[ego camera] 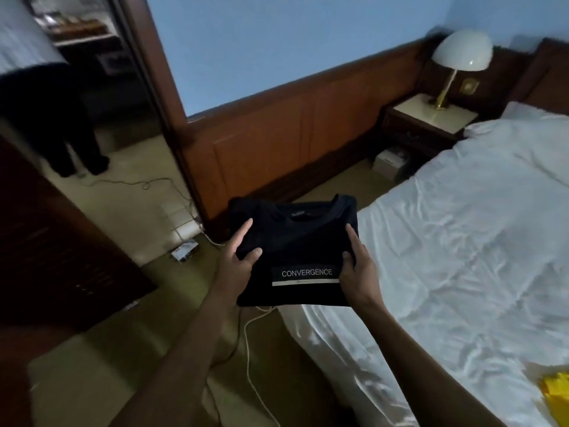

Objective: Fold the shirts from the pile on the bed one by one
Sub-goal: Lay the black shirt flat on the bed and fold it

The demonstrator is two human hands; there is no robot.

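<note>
- The black folded shirt point(295, 241), a neat rectangle with its round neckline facing away and a white "CONVERGENCE" print above a pale stripe near its close edge, is held in the air between both hands.
- It hangs over the olive floor point(92, 380), its right side just over the near corner of the bed point(462, 241); I cannot tell whether it touches the sheet.
- The left hand point(238, 257) grasps the shirt's left edge: its fingers point(245, 231) lie on top, one stretched toward the collar, and the thumb presses the cloth beside them. Any fingers underneath are hidden.
- The right hand point(357, 268) grasps the right edge the same way, one finger pointing up the cloth, thumb on top near the print.
- The bed is wide and covered by a wrinkled white sheet.
- A bright yellow crumpled thing point(554, 392) lies on the sheet at the lower right, cut off by the frame.
- A thin white cable point(248, 331) trails over the floor below the shirt.
- A dark wooden nightstand with a pale top point(431, 117) stands at the head of the bed against the wood-panelled wall, carrying a white dome-shaded lamp on a brass stem point(462, 50).
- A small white box point(388, 163) sits on the floor in front of the nightstand.
- At the far left a person in dark trousers point(46, 118) stands by the doorway.
</note>
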